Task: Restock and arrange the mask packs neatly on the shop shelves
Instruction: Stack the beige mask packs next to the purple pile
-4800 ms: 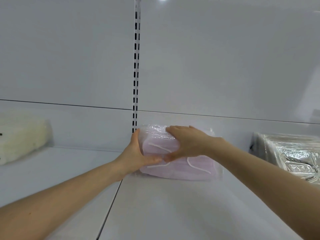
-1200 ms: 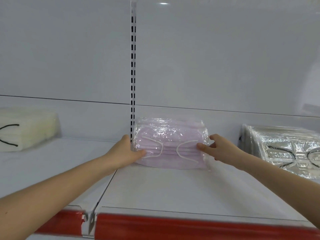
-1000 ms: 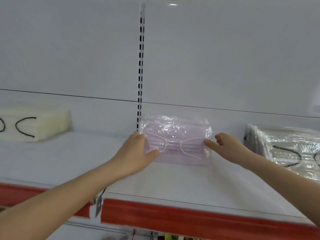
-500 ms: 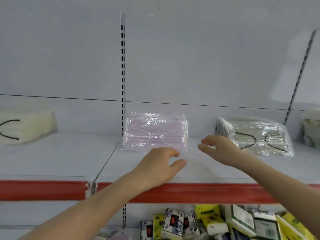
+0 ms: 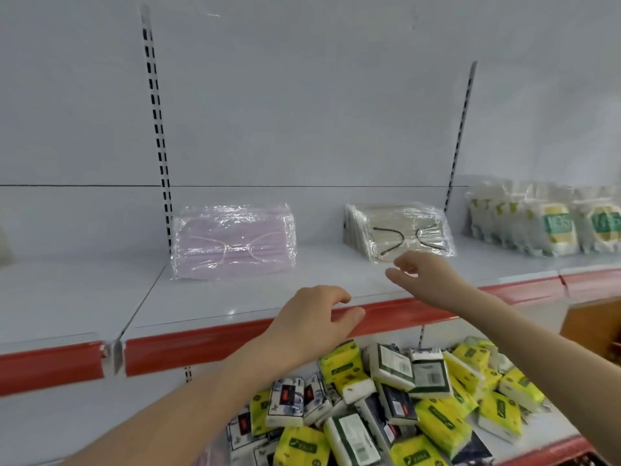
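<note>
Though near, purple pk (image 5: 233, 245) beyond fingers (image 5: 331, 292)

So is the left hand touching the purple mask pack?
Apart. The head view shows bare white shelf between the left hand and the purple mask pack.

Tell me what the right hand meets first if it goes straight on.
Probably the clear pack of black-looped masks: the right hand points at its front edge, though depth is unclear.

A white back panel (image 5: 302, 95) rises behind the upper shelf (image 5: 84, 297), divided by two black-slotted uprights (image 5: 158, 122). Red strips (image 5: 201, 344) edge the white shelf fronts. A faint light reflection (image 5: 213, 15) glints near the top.
</note>
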The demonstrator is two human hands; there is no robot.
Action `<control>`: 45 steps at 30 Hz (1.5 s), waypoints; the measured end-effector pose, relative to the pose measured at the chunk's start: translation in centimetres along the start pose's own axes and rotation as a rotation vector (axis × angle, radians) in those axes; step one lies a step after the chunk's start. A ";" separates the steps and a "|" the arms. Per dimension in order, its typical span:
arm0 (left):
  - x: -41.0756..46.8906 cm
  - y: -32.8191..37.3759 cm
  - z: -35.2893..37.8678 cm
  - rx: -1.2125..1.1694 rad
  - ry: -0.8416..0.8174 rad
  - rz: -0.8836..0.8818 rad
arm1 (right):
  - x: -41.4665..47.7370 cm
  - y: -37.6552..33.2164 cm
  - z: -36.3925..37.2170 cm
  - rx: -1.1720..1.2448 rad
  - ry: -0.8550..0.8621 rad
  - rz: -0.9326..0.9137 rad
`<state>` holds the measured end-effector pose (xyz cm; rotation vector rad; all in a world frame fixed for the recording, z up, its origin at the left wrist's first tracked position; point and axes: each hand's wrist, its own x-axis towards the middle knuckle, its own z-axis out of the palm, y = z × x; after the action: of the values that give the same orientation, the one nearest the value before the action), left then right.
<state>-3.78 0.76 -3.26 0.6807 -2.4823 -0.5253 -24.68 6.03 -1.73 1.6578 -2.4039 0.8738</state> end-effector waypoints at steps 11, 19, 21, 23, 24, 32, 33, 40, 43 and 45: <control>7.2 5.2 4.6 -0.015 0.071 0.019 | 2.9 9.4 -4.6 -0.029 0.012 0.025; 13.7 8.8 9.0 0.005 0.154 -0.065 | 7.9 16.5 -7.9 -0.054 -0.037 -0.042; 14.8 9.3 9.8 0.015 0.173 -0.089 | 9.1 17.8 -8.1 -0.053 -0.060 -0.064; 15.8 9.3 10.5 0.025 0.181 -0.116 | 10.1 18.8 -8.0 -0.053 -0.079 -0.081; 16.2 9.3 10.7 0.033 0.183 -0.130 | 10.6 19.2 -7.9 -0.049 -0.087 -0.090; 19.7 6.1 10.1 0.132 0.255 -0.254 | 14.5 20.7 -5.5 0.010 -0.131 -0.088; 20.2 5.5 9.9 0.154 0.263 -0.257 | 14.9 20.7 -5.4 0.018 -0.138 -0.080; 23.7 1.3 8.8 0.099 0.269 -0.391 | 18.1 20.9 -4.6 0.155 -0.160 -0.025; 24.5 0.0 8.9 0.045 0.209 -0.438 | 19.2 21.5 -3.9 0.233 -0.239 0.003; 25.0 -0.6 9.0 0.011 0.194 -0.426 | 19.7 21.7 -3.3 0.236 -0.264 0.006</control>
<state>-27.21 -11.60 -1.58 1.2158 -2.1643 -0.5663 -52.61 -3.35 -0.05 1.9638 -2.5572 1.0339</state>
